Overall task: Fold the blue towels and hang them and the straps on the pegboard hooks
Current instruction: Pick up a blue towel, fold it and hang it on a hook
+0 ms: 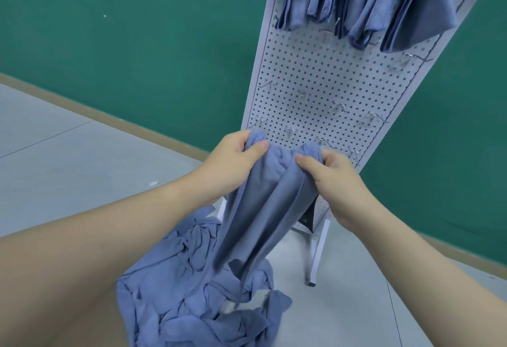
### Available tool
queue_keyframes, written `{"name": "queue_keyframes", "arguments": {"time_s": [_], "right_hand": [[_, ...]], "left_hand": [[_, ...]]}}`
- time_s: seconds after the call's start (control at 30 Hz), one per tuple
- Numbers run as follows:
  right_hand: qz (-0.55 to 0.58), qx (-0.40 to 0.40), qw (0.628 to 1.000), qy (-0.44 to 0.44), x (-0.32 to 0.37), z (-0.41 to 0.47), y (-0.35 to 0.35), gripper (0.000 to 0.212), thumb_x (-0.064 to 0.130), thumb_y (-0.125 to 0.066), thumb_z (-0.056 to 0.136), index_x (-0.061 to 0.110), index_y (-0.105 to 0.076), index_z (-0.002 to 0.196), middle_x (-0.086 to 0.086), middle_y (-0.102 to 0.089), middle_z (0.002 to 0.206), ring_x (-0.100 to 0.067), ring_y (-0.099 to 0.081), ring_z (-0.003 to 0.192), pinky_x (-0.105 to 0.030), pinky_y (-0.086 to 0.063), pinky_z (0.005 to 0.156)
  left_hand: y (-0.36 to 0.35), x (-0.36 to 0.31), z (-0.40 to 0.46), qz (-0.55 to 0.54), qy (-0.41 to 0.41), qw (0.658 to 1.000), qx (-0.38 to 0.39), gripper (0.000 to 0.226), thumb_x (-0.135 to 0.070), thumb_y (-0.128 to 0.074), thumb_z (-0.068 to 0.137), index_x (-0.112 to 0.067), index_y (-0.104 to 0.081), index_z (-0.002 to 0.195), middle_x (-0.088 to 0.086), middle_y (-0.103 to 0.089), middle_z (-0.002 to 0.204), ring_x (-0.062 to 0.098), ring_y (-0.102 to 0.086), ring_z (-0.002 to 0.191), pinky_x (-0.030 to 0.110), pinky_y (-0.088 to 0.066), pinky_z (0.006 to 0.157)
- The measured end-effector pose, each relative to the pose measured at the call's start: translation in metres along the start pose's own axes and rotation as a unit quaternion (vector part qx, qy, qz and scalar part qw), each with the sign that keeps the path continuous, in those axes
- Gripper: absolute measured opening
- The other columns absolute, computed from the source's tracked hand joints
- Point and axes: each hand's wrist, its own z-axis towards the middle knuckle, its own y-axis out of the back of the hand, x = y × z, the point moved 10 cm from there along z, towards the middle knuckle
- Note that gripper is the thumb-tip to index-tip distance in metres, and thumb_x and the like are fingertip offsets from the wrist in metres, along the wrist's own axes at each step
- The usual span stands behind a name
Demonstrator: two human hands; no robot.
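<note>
- A blue towel [263, 195] is held up in the air, in front of the low part of the white pegboard [323, 77].
- The top edge of the towel is bunched between the two hands, and the rest hangs down in long folds toward the floor.
- The left hand [233, 157] grips the top left corner, with the thumb and fingers [259, 145] clamped on the cloth.
- The right hand [334, 173] pinches the other end of the top edge, with its fingers curled tight round the cloth.
- The bottom of the towel looks blurry, so it is hard to tell if it touches the pile below.
- A messy pile of blue cloth [192, 291] lies on the grey floor [55, 140] just under the hands.
- Folded towels [370, 3] hang in a row from the hooks at the top of the board.
- Lower down there are bare hooks [303, 95], near the hands.
- The towel is not folded flat yet, so it may go on a hook all lumpy.
- A loose pinch could let a corner slip, and the towel would drop back on the pile.
- The hanging end could catch on the pile and drag more cloth up with it.
</note>
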Motion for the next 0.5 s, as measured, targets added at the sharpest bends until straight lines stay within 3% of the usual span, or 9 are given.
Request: {"name": "queue_keyframes", "arguments": {"time_s": [0.07, 0.17, 0.27, 0.33, 0.4, 0.5], "right_hand": [[-0.107, -0.041, 0.993, 0.012, 0.001, 0.003, 0.014, 0.032, 0.025, -0.06, 0.101, -0.006, -0.062, 0.096, -0.007, -0.051, 0.066, -0.006, -0.041, 0.048, -0.017, -0.033, 0.046], [-0.145, -0.071, 0.987, -0.003, -0.006, 0.009, 0.029, 0.029, 0.019, -0.054, 0.099, -0.01, -0.053, 0.092, -0.003, -0.033, 0.065, -0.009, -0.024, 0.044, -0.02, -0.023, 0.041], [-0.127, -0.089, 0.987, -0.034, -0.011, 0.007, 0.038, 0.022, 0.013, -0.05, 0.094, -0.007, -0.052, 0.087, -0.007, -0.038, 0.069, -0.019, -0.033, 0.063, -0.028, -0.028, 0.055], [-0.008, -0.083, 0.993, -0.08, -0.022, 0.007, 0.04, 0.018, 0.013, -0.057, 0.097, 0.001, -0.06, 0.084, -0.009, -0.052, 0.073, -0.022, -0.046, 0.07, -0.032, -0.043, 0.059], [0.14, -0.06, 0.979, -0.139, -0.031, 0.004, 0.031, 0.015, 0.013, -0.062, 0.1, 0.0, -0.068, 0.096, -0.014, -0.066, 0.088, -0.025, -0.058, 0.077, -0.036, -0.056, 0.073], [0.214, -0.055, 0.964, -0.148, -0.029, 0.003, 0.027, 0.015, 0.015, -0.064, 0.101, 0.0, -0.069, 0.1, -0.011, -0.076, 0.093, -0.018, -0.069, 0.077, -0.034, -0.059, 0.083]], "left_hand": [[0.011, 0.002, 0.003, 0.012, 0.002, 0.999, -0.036, 0.034, -0.032, -0.048, 0.107, -0.002, -0.061, 0.097, -0.006, -0.056, 0.082, 0.009, -0.05, 0.078, 0.032, -0.041, 0.08], [0.026, 0.004, 0.004, 0.052, -0.006, 0.995, -0.089, 0.027, -0.024, -0.038, 0.111, -0.016, -0.057, 0.093, -0.009, -0.055, 0.082, 0.009, -0.049, 0.075, 0.03, -0.04, 0.073], [0.044, 0.004, 0.005, 0.094, -0.007, 0.984, -0.154, 0.03, -0.024, -0.035, 0.111, -0.017, -0.044, 0.083, -0.006, -0.042, 0.077, 0.015, -0.036, 0.07, 0.034, -0.033, 0.068], [0.053, 0.003, 0.007, 0.096, -0.007, 0.981, -0.17, 0.034, -0.025, -0.037, 0.11, -0.019, -0.035, 0.076, -0.005, -0.034, 0.073, 0.017, -0.029, 0.068, 0.035, -0.029, 0.066], [0.058, 0.004, 0.011, 0.079, -0.006, 0.984, -0.161, 0.035, -0.029, -0.045, 0.108, -0.018, -0.038, 0.076, -0.004, -0.035, 0.072, 0.017, -0.031, 0.068, 0.034, -0.03, 0.067], [0.063, 0.008, 0.013, 0.086, 0.003, 0.984, -0.154, 0.034, -0.03, -0.061, 0.1, 0.0, -0.052, 0.089, 0.004, -0.046, 0.081, 0.016, -0.041, 0.073, 0.035, -0.037, 0.07]]}}
